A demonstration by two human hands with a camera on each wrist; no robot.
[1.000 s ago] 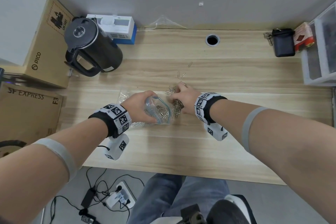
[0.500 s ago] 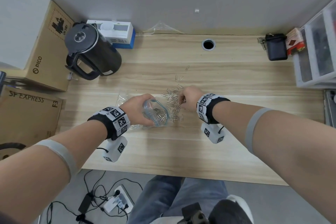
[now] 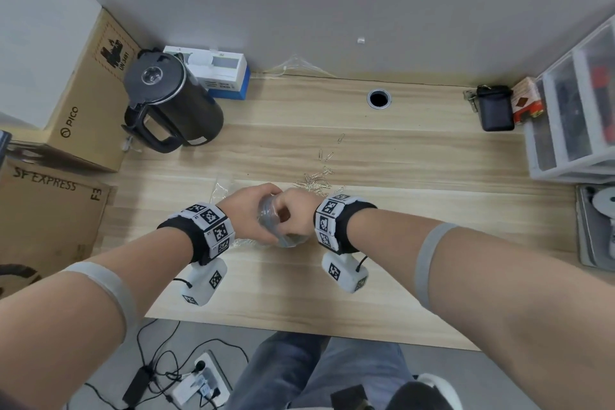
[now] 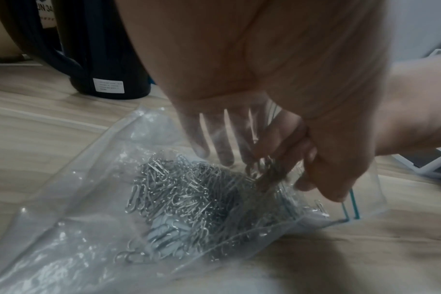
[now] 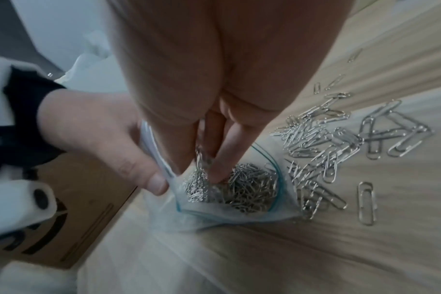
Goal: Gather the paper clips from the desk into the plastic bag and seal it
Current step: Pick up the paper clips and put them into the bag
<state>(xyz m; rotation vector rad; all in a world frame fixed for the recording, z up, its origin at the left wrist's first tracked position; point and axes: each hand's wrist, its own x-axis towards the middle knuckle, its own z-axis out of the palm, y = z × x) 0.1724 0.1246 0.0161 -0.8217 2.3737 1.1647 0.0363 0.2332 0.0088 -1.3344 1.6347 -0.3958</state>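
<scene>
Hands (image 3: 283, 213) at plastic bag (image 4: 71, 228), mouth facing right, paper clips (image 5: 322, 139) beside

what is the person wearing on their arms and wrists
Both arms are bare, with no sleeves. Each wrist carries a black wristband ringed by white square blocks printed with black-and-white coded markers. Under each wrist hangs a white boxy camera unit bearing the same markers, joined to the band by a thin black cable. A plain grey band circles each forearm.
</scene>
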